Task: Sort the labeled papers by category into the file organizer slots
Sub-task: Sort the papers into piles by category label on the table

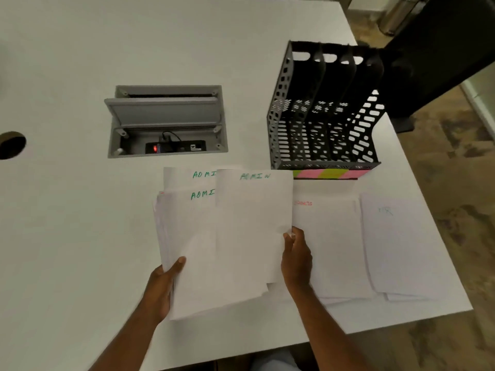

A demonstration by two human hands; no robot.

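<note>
My left hand [162, 286] grips the lower left edge of a stack of white papers [192, 250]; two of its sheets show ADMIN in green at the top. My right hand [296, 257] pinches the right edge of a single ADMIN sheet [254, 218] held over that stack. On the table to the right lie a pile with a red heading [332, 242] and a pile headed HR in blue [401, 245]. The black mesh file organizer [276, 113] stands behind them, its slots empty, with pink and green sticky labels [329, 174] along its front.
An open grey cable box [166, 121] with a power strip inside is sunk into the white table [80, 210], left of the organizer. A round cable hole [12, 144] is at the far left. The table's right edge runs close beside the HR pile; a dark chair [442, 62] stands beyond.
</note>
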